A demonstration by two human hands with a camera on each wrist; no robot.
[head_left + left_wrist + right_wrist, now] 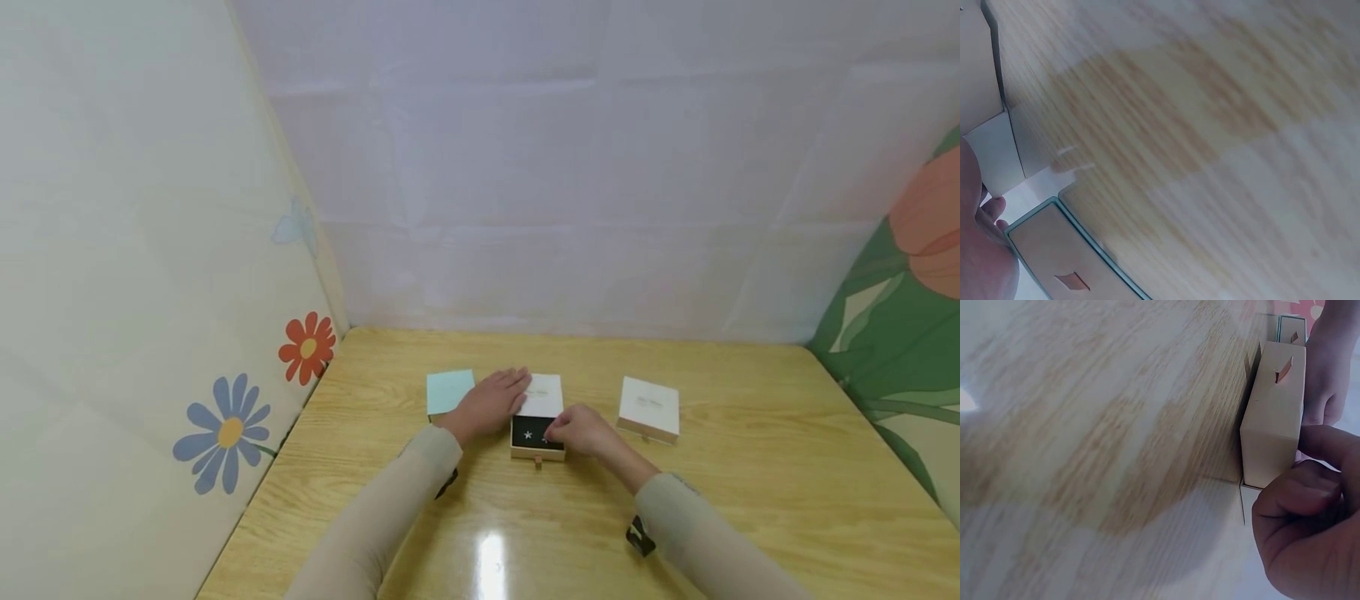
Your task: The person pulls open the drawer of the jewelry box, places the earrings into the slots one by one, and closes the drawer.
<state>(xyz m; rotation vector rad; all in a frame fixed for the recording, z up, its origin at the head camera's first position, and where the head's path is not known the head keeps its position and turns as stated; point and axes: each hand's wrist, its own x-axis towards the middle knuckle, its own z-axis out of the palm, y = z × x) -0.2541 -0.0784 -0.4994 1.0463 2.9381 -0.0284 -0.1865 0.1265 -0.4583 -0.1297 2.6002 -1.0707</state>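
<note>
A white drawer-style jewelry box [543, 397] lies mid-table, its drawer [537, 455] pulled out toward me. On the drawer's black insert sits a small silver star-shaped earring [528, 435]. My left hand [491, 406] rests on the left part of the white cover, fingers extended. At the drawer's right side, my right hand [587, 429] has thumb and index finger together on a second star-shaped earring [545, 440], which they partly cover. In the right wrist view the drawer front [1272, 406] shows a small pull tab, and the fingertips dip behind the drawer wall.
A turquoise box [450, 390] stands left of the white one, partly behind my left hand. Off to the right is another white box [648, 408], closed. Behind the wooden table [720, 517] hangs a pale cloth [540, 167]; flower-printed sheets flank it.
</note>
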